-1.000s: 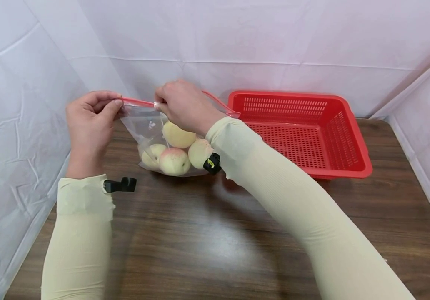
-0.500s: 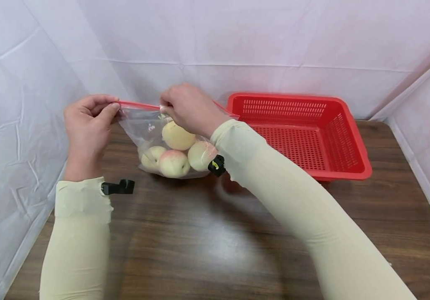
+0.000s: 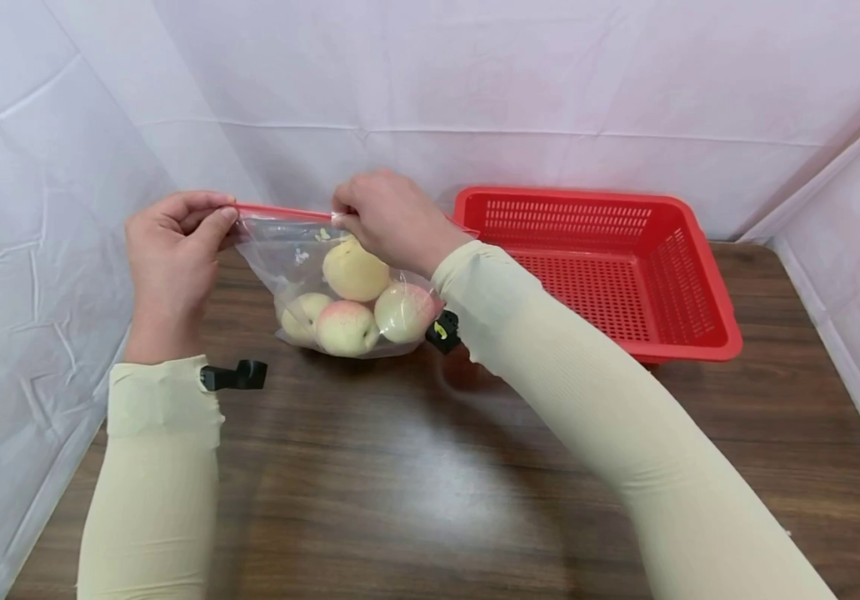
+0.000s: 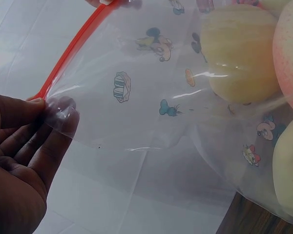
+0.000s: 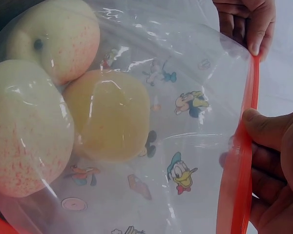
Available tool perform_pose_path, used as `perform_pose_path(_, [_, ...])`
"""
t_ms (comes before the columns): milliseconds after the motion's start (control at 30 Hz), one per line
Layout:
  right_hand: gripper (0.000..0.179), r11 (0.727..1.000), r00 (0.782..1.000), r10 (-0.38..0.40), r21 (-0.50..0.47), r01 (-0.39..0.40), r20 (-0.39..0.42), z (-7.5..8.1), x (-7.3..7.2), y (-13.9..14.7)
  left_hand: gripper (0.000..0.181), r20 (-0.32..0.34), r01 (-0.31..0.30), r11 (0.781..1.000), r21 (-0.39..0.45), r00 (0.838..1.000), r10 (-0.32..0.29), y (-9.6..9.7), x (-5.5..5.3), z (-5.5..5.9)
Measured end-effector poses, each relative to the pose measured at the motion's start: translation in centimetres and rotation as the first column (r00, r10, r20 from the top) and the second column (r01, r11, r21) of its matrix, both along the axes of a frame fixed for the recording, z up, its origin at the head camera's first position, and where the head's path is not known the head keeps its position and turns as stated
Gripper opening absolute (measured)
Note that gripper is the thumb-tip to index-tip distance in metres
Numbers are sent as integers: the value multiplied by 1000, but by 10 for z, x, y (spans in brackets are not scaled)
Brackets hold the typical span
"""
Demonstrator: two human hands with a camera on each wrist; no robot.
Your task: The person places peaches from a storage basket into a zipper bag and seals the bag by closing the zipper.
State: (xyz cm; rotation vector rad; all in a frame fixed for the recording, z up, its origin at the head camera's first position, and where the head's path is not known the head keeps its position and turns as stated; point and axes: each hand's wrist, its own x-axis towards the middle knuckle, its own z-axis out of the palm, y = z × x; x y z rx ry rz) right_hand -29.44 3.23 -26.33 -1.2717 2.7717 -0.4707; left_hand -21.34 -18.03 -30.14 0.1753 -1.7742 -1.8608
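Note:
A clear zip bag (image 3: pixel 268 250) printed with cartoon figures holds several pale yellow-pink peaches (image 3: pixel 346 327) and hangs low at the table's back left. Its mouth has a red zip strip (image 3: pixel 283 212). My left hand (image 3: pixel 172 258) pinches the strip's left end between thumb and fingers. Farther right, my right hand (image 3: pixel 396 218) grips the strip, where a small white piece shows at its fingertips. The right wrist view shows the thumb of the right hand (image 5: pixel 278 156) pressed on the red strip, with fingers curled behind it. My right hand and forearm hide part of the bag's right side.
A red perforated plastic basket (image 3: pixel 717 304) stands at the back right, close beside the bag. White cloth (image 3: pixel 475 75) hangs behind the brown wooden table (image 3: pixel 400 483) and at both sides. Each wrist carries a small black camera mount (image 3: pixel 235 377).
My right hand has slid to the right along the red strip, uncovering more of it and of the right-hand peach. My left hand keeps its pinch, shifting slightly left and down.

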Motion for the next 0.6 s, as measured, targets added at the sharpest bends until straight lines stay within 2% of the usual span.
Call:
perform_pose_path(333, [19,1000,1000,10,-14,-11,-28,-2,-2,7,10,24,-13,1000,-10,1000,13,-2,0,1])
perform_pose_path(600, [20,1000,1000,-7,4,7,-15,-1,-2,11,9,25,-3,1000,-3,1000,3,0,1,1])
